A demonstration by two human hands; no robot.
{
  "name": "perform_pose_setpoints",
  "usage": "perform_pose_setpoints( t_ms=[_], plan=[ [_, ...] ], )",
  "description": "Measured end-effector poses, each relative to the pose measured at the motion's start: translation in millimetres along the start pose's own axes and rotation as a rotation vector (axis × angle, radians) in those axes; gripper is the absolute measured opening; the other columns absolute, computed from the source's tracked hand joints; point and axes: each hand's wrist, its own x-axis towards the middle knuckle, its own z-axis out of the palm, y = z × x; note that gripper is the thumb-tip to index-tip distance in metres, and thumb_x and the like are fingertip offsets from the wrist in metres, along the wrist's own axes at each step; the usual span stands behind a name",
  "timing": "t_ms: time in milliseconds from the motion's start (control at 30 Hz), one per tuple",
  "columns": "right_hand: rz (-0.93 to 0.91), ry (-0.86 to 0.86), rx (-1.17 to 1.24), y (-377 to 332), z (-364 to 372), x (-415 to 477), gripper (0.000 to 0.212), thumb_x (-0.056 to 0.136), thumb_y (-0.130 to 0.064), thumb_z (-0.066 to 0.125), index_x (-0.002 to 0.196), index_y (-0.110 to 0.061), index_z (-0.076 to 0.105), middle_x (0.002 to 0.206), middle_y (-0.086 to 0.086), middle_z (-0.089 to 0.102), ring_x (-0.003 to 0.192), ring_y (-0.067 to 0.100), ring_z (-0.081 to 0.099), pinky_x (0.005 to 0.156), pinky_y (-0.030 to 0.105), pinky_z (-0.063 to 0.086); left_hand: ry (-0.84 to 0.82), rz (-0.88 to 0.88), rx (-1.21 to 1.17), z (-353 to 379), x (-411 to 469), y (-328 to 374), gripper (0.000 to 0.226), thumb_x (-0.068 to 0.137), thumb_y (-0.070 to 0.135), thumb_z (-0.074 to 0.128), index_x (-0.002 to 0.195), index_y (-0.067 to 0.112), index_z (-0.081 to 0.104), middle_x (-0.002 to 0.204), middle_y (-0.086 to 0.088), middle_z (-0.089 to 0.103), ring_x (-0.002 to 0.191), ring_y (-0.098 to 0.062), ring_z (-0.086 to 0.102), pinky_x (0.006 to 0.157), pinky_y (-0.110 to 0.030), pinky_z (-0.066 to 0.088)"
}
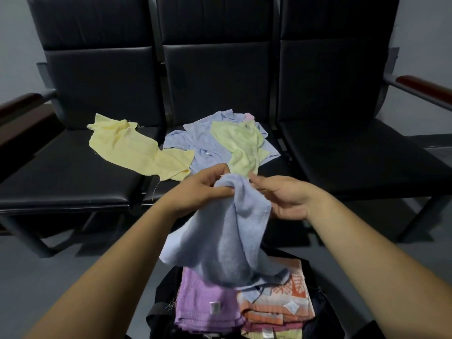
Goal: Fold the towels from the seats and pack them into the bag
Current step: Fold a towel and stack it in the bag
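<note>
I recorded my left hand (203,189) pinching the bunched top of the blue towel (227,236), whose long axis hung straight down over the open bag (163,287). My right hand (286,199) touched the towel's right edge, loosely curled; its grip could not be determined.

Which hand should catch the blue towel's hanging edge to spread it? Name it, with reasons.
Right, probably. The left hand grips the blue towel at its top; the right hand sits beside it, apparently free.

Forearms extended forward, left hand (205,189) pinching blue towel (232,236), right hand (286,199) relaxed alongside
</note>
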Motion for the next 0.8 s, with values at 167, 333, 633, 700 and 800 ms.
perform_pose_setpoints(
  t_ms=[167,333,633,700,800],
  plan=[
    [-0.110,0.086,-0.293,4,3,6,0.028,0.094,-0.032,0.066,0.075,-0.012,0.069,0.069,0.004,0.059,0.055,0.011,0.046,0.053,0.022,0.035,0.011,0.049,0.313,-6,0,-5,0.031,0.084,0.029,0.075,0.084,0.009,0.052,0.077,-0.006,0.053,0.074,-0.010,0.046,0.068,-0.033,0.037],
    [-0.149,0.105,-0.609,10,6,5,0.026,0.087,-0.032,0.078,0.102,-0.012,0.071,0.093,-0.002,0.070,0.087,0.009,0.064,0.073,0.022,0.049,0.115,0.039,0.377,-7,3,-8,0.029,0.083,0.028,0.078,0.085,0.012,0.054,0.074,0.003,0.055,0.071,-0.008,0.046,0.065,-0.030,0.037],
    [-0.352,0.161,-0.198,-6,-7,-6,0.018,0.088,-0.002,0.070,0.088,-0.012,0.055,0.078,0.004,0.069,0.072,0.015,0.067,0.061,0.024,0.053,-0.187,-0.349,-0.102,-14,-5,-9,0.046,0.093,0.055,0.062,0.122,0.021,0.071,0.127,0.001,0.070,0.119,-0.017,0.065,0.109,-0.040,0.045],
    [-0.363,0.186,-0.209,-5,-10,-7,0.019,0.089,0.004,0.068,0.089,-0.011,0.057,0.079,0.003,0.068,0.075,0.015,0.065,0.067,0.024,0.053,-0.118,-0.304,0.014,-19,-3,-12,0.043,0.093,0.055,0.062,0.109,0.017,0.077,0.118,0.003,0.073,0.112,-0.013,0.066,0.107,-0.039,0.044],
    [-0.380,0.164,-0.122,-8,-12,-12,0.019,0.088,0.011,0.062,0.090,-0.008,0.059,0.078,0.003,0.066,0.072,0.014,0.065,0.065,0.021,0.053,-0.106,-0.161,0.084,-19,-2,-14,0.030,0.088,0.041,0.074,0.094,0.011,0.072,0.105,-0.002,0.070,0.101,-0.016,0.064,0.091,-0.039,0.046]
  ],
)
